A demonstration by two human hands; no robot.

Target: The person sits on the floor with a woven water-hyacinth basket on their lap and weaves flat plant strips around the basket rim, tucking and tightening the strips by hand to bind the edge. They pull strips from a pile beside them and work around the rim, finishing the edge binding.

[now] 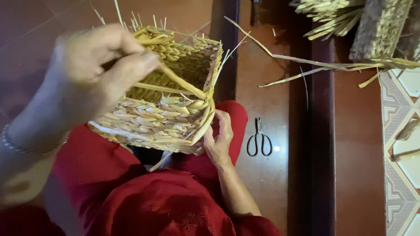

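A square woven straw basket point(166, 118) rests on my lap, its open top facing away and loose strand ends sticking up from the rim. My left hand point(94, 72) is raised over it, close to the camera and blurred, pinching a flat straw strand point(181, 83) that runs down to the basket's near corner. My right hand point(218, 137) grips the lower right corner of the basket, thumb on the woven side. I wear red clothes point(144, 196).
Black scissors point(259, 142) lie on the reddish floor right of my knee. Long loose straw strands point(332, 65) stretch across the floor at upper right, near another woven piece point(378, 28). Patterned tiles point(400, 144) run along the right edge.
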